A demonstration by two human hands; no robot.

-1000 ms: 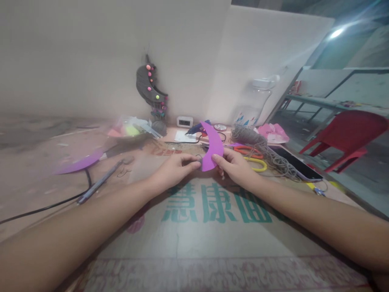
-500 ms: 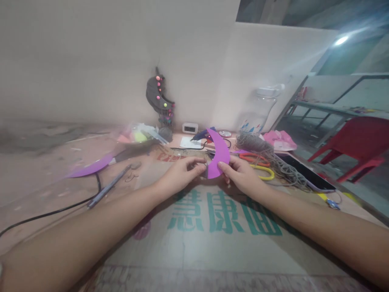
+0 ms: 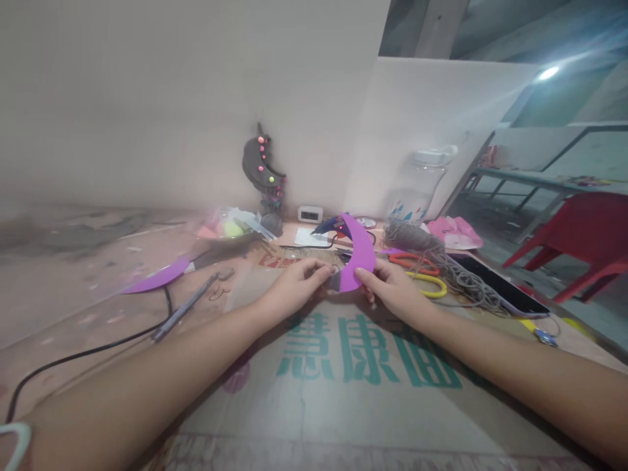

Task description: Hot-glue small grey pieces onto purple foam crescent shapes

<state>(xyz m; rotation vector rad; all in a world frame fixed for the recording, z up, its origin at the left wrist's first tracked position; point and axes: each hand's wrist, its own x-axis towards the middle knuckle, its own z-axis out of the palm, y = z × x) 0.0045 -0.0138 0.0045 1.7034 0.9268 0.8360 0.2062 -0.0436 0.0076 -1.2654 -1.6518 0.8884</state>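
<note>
A purple crescent-shaped cutout [image 3: 362,245] is held up over the cardboard, its upper tip pointing up and left. Grey yarn [image 3: 333,281] covers its lower left end. My left hand [image 3: 310,277] is closed in a pinch at that grey end; the strand between the fingers is too small to follow. With thumb in front and fingers behind, my right hand [image 3: 385,280] grips the crescent's lower right part. Under both hands lies a cardboard sheet [image 3: 314,415] with green printed characters.
Behind stand a glue gun [image 3: 328,226], a small clock [image 3: 310,214] and a clear bottle [image 3: 417,186]. Rightward are scissors [image 3: 428,285], grey yarn [image 3: 409,237] and a phone [image 3: 500,284]. Leftward lie a pen [image 3: 184,307] and a black cable [image 3: 88,347]. A decorated grey crescent [image 3: 258,162] hangs on the wall.
The view has shifted slightly. My left fingers have moved a little away from the crescent's lower end, where more grey yarn shows. My right hand keeps its grip.
</note>
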